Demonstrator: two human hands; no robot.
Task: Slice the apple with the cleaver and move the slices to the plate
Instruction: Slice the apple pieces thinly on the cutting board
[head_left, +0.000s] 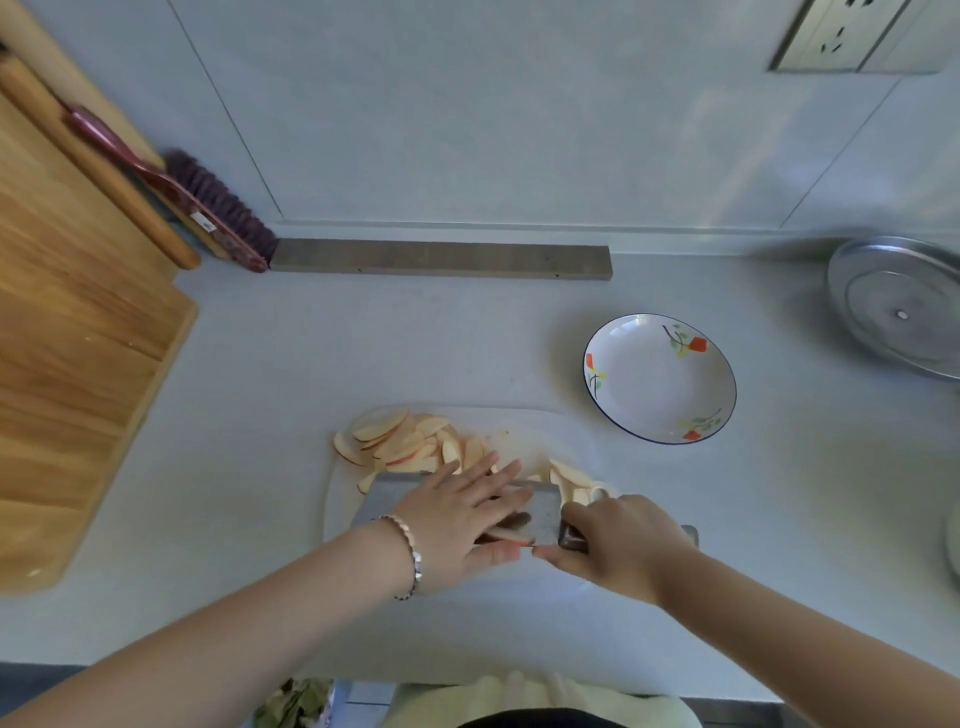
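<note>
Many thin apple slices (400, 441) lie fanned in a pile on the white board (550, 431), pale-fleshed with narrow red skin edges. A smaller heap sits just beyond the cleaver (379, 499), towards the right. The cleaver lies with its broad grey face up. Its long axis runs along the bench's (415, 338) front edge, the blade end pointing left and the handle right. The right hand (623, 545) has its fingers curled round the handle. The left hand (457, 519) lies flat across the blade, fingers (498, 478) straight and slightly spread, reaching towards the pile. One slice rests on the blade by its thumb. The plate (654, 384), white with a blue rim and orange flowers, stands behind the board's right corner and holds no slices.
</note>
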